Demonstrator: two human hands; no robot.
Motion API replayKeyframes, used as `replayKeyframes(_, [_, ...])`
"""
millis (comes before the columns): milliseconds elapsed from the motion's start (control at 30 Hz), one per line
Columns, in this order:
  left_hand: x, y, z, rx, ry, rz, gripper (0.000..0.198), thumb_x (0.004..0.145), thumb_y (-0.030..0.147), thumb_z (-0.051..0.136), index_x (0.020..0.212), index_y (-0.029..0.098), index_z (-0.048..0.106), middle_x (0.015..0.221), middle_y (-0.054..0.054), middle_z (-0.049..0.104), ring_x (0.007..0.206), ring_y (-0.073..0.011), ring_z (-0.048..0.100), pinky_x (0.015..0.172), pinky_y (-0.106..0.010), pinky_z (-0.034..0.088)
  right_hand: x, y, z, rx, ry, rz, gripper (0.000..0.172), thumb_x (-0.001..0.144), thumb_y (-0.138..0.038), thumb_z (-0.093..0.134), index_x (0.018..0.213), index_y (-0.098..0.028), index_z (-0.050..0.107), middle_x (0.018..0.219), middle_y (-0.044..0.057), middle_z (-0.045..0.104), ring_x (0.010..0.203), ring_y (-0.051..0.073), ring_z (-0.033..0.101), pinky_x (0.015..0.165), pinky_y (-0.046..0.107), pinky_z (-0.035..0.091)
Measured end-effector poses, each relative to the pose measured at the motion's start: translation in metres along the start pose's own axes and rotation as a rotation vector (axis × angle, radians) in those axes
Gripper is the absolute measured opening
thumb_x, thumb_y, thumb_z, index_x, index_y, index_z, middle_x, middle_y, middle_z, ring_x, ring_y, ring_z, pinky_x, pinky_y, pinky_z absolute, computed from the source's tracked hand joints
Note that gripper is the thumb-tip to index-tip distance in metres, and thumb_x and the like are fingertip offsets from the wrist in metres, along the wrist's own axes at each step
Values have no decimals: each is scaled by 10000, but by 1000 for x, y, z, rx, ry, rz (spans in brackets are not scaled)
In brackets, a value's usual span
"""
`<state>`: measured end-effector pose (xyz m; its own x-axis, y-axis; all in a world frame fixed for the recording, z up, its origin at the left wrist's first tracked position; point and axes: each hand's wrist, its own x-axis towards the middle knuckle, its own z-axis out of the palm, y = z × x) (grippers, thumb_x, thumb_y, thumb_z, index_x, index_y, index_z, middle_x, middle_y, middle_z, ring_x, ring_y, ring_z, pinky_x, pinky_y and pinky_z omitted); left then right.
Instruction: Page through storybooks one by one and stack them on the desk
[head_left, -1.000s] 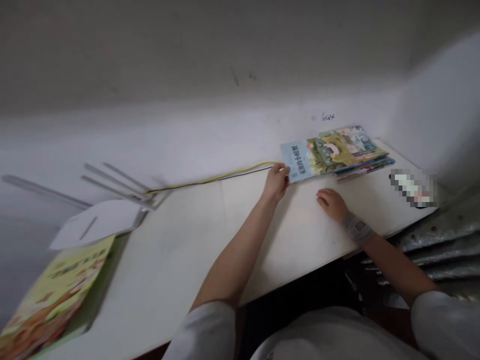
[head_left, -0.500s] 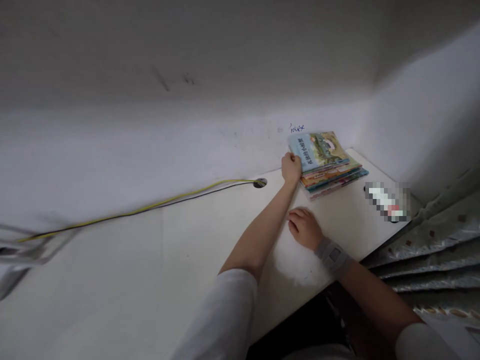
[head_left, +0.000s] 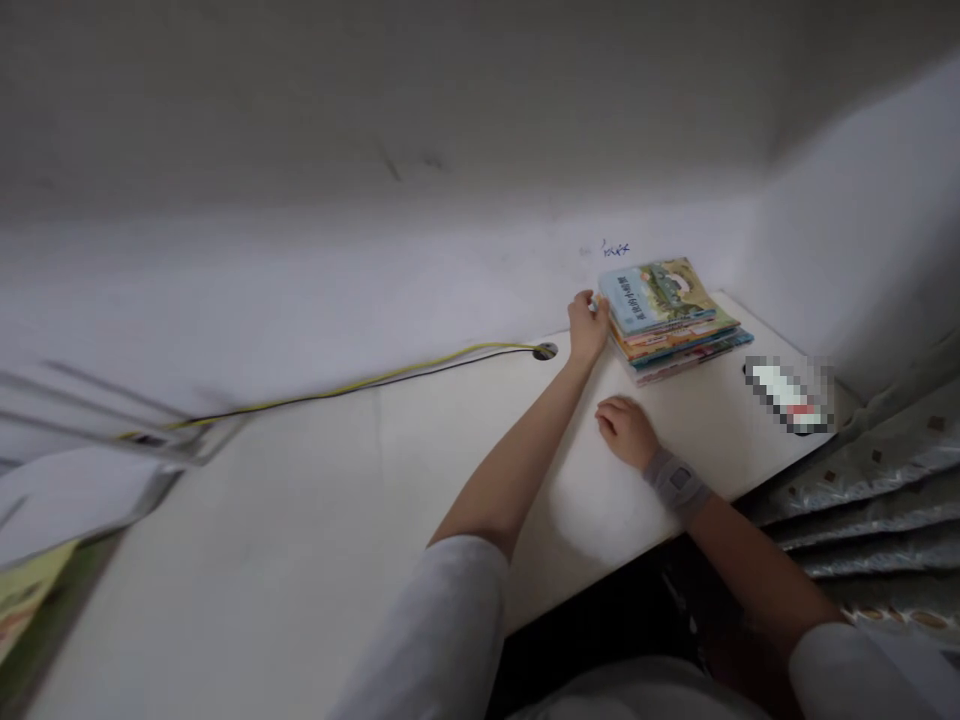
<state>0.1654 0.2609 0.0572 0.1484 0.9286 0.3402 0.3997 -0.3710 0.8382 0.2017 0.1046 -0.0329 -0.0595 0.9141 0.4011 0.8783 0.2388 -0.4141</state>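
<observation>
A stack of thin picture books lies on the white table against the wall, with a light blue illustrated cover on top. At its left edge is my left hand, fingers curled together; a small pale bit shows at the fingertips, too small to identify. My right hand, with a grey band at the wrist, rests on the table in front of the stack. Its fingers are bent and pressed together, with nothing visible in them.
A blurred device lies right of the books. Yellow and black cables run along the wall into a round table hole. A wire rack stands at left, a green-yellow item below it. A patterned curtain hangs at right.
The view has swung left, so the books and hands sit further right, and more of the rack and a green-yellow item show. My left fingers have shifted slightly, exposing the pale bit.
</observation>
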Motion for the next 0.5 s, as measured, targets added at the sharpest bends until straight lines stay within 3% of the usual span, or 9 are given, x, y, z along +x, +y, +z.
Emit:
replayKeyframes(133, [-52, -8, -63, 153, -186, 209, 282, 895, 262, 466, 1137, 149, 557, 1157, -124, 588, 1013, -191, 580, 910, -329, 454, -2, 3, -1, -20, 12, -31, 217, 861, -143, 436, 871, -194, 647, 972, 88, 667, 957, 206, 571, 877, 346, 441])
replayKeyframes(300, [-144, -43, -138, 533, -471, 414, 364, 874, 333, 528, 1214, 208, 569, 1320, -128, 539, 1283, -265, 434, 1072, -460, 330, -7, 11, 0, 23, 2, -90, 275, 861, -191, 401, 931, -187, 667, 1008, 116, 674, 984, 239, 586, 905, 403, 456])
replayKeyframes(367, [-171, -63, -169, 664, -461, 357, 419, 870, 376, 537, 1266, 242, 542, 1423, -121, 455, 1369, -305, 321, 1099, -545, 253, -10, 17, 3, 15, 17, -97, 295, 854, -232, 403, 971, -187, 670, 1069, 127, 670, 1026, 255, 586, 928, 441, 456])
replayKeyframes(500, [-189, -104, -246, 849, -242, 22, 497, 901, 366, 473, 1375, 224, 433, 1499, -142, 352, 1418, -313, 220, 1103, -553, 232, -16, 27, 10, -10, 20, -149, 346, 844, -277, 405, 1027, -147, 669, 1120, 167, 658, 1067, 278, 585, 963, 472, 450])
